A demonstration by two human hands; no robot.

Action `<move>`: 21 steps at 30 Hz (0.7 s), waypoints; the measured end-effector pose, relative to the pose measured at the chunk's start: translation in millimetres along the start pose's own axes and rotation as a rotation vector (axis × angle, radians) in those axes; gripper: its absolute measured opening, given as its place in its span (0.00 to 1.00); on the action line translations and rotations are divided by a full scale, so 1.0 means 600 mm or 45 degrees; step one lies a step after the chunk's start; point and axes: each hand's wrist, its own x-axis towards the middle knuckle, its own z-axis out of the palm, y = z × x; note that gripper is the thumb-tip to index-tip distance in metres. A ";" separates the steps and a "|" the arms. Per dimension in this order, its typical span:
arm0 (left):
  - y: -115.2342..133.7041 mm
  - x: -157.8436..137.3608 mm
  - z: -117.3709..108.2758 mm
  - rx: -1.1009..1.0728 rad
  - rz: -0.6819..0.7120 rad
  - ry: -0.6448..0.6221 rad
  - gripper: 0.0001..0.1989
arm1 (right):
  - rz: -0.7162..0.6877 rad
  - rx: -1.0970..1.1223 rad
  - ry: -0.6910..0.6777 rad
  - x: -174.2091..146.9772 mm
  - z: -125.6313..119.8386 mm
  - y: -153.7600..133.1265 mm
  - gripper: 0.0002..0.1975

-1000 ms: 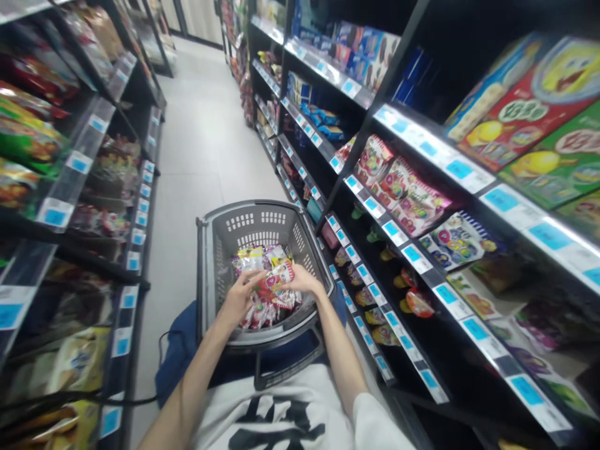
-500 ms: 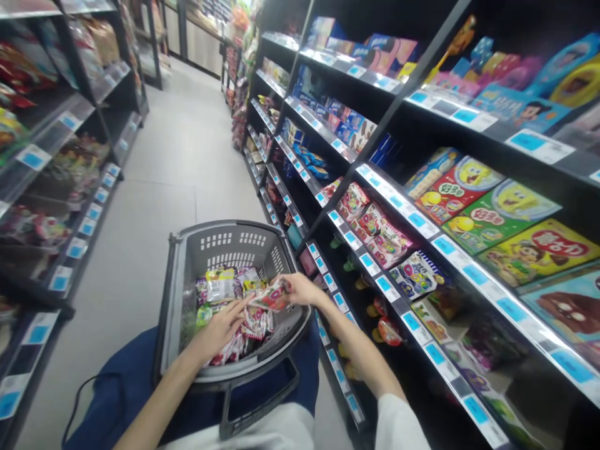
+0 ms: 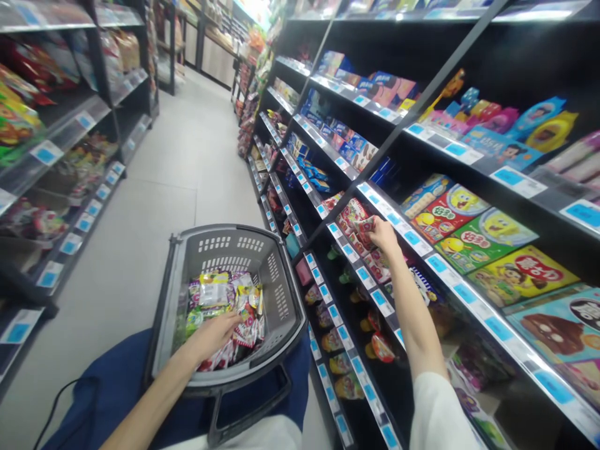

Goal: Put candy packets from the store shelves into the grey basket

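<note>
At the shelf on the right, my right hand (image 3: 385,239) is closed on the edge of a red candy bag (image 3: 364,230). Similar red and pink candy bags (image 3: 377,265) lie around it in the same row. My left hand (image 3: 218,336) reaches over the rim of the grey shopping basket (image 3: 277,340), its fingers stretched out over the packets inside. Several colourful snack packets fill the basket floor, among them a yellow packet (image 3: 214,289), a green packet (image 3: 194,322) and red-and-white candy bags (image 3: 247,331). Whether the left fingertips press on a packet is hard to see.
The basket rests on my lap, its black handle (image 3: 248,409) folded toward me. Boxed snacks (image 3: 487,232) stand on the right shelves, above hanging jelly-like packs (image 3: 382,347). Another snack shelf (image 3: 70,134) lines the left. A grey tiled aisle (image 3: 180,147) runs between them.
My right hand has moved from the basket to the shelf on the right. The candy bag both hands touched now lies in the basket. My left hand has shifted slightly left and down.
</note>
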 end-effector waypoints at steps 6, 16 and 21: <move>0.001 0.006 -0.007 -0.003 -0.035 -0.032 0.19 | 0.205 -0.223 -0.186 0.019 0.024 -0.002 0.26; -0.001 0.006 -0.005 -0.026 -0.048 -0.020 0.19 | 0.243 -0.254 -0.333 0.073 0.052 -0.018 0.33; -0.007 0.005 0.003 0.015 -0.042 -0.048 0.18 | 0.182 -0.208 -0.414 0.081 0.036 -0.002 0.39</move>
